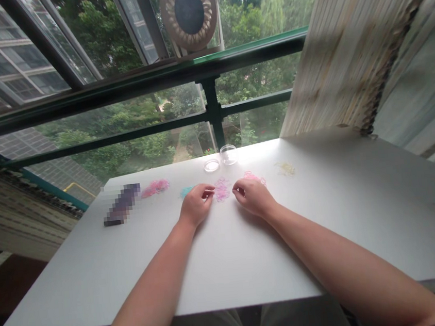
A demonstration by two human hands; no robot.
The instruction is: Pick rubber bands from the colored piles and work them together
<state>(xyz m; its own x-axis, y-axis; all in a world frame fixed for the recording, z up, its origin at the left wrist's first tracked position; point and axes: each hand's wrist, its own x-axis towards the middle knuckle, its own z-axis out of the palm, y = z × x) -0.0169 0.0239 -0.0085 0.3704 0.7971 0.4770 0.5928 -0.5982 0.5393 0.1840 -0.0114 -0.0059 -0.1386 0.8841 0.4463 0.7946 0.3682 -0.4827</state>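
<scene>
Now flanking the purple loops (222,190) on the counter (228,265) with curled left hand (196,204) and right hand (256,195); can't tell whether pinching anything!

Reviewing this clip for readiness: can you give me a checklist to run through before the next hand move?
1. Purple pile between the left hand and right hand: ok.
2. Whether either hand holds a piece: cannot tell, too small.
3. Blue pile in full view: not ok, left hand partly hides it.
4. Lid off the clear tub: ok.
5. Yellow pile apart from both hands: ok.
</scene>
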